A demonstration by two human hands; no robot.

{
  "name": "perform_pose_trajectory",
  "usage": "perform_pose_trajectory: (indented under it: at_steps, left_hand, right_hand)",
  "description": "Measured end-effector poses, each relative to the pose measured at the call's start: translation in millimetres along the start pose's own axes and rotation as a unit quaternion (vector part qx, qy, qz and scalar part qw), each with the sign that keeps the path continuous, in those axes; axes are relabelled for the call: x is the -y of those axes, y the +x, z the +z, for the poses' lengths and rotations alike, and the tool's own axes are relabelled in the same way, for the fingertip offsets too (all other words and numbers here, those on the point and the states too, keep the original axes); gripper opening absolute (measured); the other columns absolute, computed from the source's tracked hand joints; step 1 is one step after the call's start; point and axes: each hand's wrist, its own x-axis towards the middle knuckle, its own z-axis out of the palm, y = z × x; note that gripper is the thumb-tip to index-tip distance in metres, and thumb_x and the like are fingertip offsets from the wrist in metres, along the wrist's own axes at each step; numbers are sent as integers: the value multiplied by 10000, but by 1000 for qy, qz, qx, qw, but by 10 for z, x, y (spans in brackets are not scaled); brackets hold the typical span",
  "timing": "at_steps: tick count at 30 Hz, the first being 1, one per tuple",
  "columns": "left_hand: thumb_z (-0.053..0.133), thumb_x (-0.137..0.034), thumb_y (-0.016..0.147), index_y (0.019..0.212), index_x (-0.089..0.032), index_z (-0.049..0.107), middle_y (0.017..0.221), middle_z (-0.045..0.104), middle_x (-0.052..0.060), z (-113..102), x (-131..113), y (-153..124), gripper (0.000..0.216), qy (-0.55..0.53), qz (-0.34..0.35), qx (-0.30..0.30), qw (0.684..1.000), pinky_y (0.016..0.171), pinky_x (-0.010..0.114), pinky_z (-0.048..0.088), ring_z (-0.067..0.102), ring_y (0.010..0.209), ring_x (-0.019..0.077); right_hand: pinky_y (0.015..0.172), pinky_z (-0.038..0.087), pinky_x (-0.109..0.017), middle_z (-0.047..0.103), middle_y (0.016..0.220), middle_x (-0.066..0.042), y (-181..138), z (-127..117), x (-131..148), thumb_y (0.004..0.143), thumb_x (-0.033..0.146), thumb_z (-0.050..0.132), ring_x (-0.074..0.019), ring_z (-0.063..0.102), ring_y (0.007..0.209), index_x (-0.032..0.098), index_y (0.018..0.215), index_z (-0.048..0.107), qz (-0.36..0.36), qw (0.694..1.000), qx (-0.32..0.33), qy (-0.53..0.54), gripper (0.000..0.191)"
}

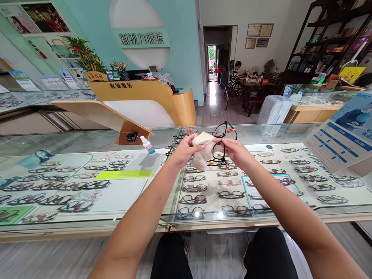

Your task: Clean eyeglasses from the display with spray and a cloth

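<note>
Above the glass counter, my left hand (186,150) is closed on a cream-coloured cloth (203,145). The fingers of my right hand (236,151) pinch a pair of black-framed eyeglasses (220,131) near the middle of the frame. The glasses are turned on end, one lens above the other, with an orange-and-white tag on a temple arm. The cloth lies close against the left side of the glasses; whether it touches a lens I cannot tell. To the left, a small white spray bottle (147,145) with a blue-and-red label stands on the counter.
Rows of eyeglasses (195,188) lie under the glass top (162,217). A wooden stand (116,120) rises behind the bottle. At the right stands a blue-and-white printed board (343,133). Further back are a curved cashier desk (186,104) and a seated person (235,79) by a table.
</note>
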Motion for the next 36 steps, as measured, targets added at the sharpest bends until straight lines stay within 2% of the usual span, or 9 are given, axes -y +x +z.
perform_pose_trajectory:
  at_steps: [4,8,13,20,24,27,30,33,36]
  left_hand:
    - [1081,-526,594,894,-185,622,833,609,-30,18,-10,-23,646,-29,-3,17,999,633,222,436,570,734,117]
    - [1039,-654,618,812,-207,548,738,515,-56,20,-11,-9,692,-58,-29,17,998,571,223,400,476,632,92]
    - [1024,-639,626,870,-200,606,808,588,-33,11,17,30,653,-13,-42,12,999,619,228,441,547,690,113]
    - [956,-724,760,802,-221,523,714,508,-58,117,87,8,665,31,93,-1,995,613,242,349,426,648,110]
    - [911,-733,828,791,-221,526,718,531,-55,229,95,-22,642,68,178,10,982,662,249,396,463,675,116]
    - [882,-722,865,805,-228,533,818,682,-1,271,117,-47,608,79,202,11,976,737,277,485,610,779,155]
    - [871,-674,901,835,-222,574,1052,819,89,278,146,-82,545,94,206,13,974,810,316,548,728,926,206]
    - [796,-640,986,886,-211,666,1218,846,156,297,163,-126,460,108,219,32,969,925,376,591,787,1110,273]
    - [628,-650,1091,949,-203,751,1251,846,177,354,189,-158,484,112,236,26,965,979,409,607,786,1223,306]
  right_hand:
    - [1004,518,-369,868,1163,-62,1,-13,4,780,702,939,-265,736,1136,259,1035,930,-1,1000,-19,-13,512]
    - [1037,491,-387,848,1265,-67,6,-54,-15,821,712,888,-290,698,1228,256,1044,928,-14,997,-37,-59,508]
    - [1038,490,-395,847,1221,-77,7,-68,-5,847,708,874,-279,702,1142,246,1038,926,-34,996,-24,-76,503]
    - [1035,502,-384,841,1165,-58,22,-37,26,820,702,898,-263,702,1110,263,1019,915,-41,998,-37,-14,482]
    - [1049,495,-395,844,1155,-45,15,-25,7,865,692,861,-273,689,1157,274,1065,908,-56,996,-60,-37,466]
    - [1109,483,-422,853,1146,-40,12,-26,-15,885,696,847,-285,693,1189,288,1115,911,-65,994,-75,-43,473]
    - [1205,440,-454,853,1195,-41,12,-19,-37,887,685,856,-298,691,1258,298,1140,914,-78,993,-76,-49,466]
    - [1247,412,-473,843,1236,-51,6,6,-56,891,691,852,-307,686,1293,292,1139,916,-86,991,-82,-59,474]
    - [1235,431,-477,836,1245,-62,0,35,-84,900,700,836,-311,696,1276,278,1129,917,-88,991,-88,-54,487]
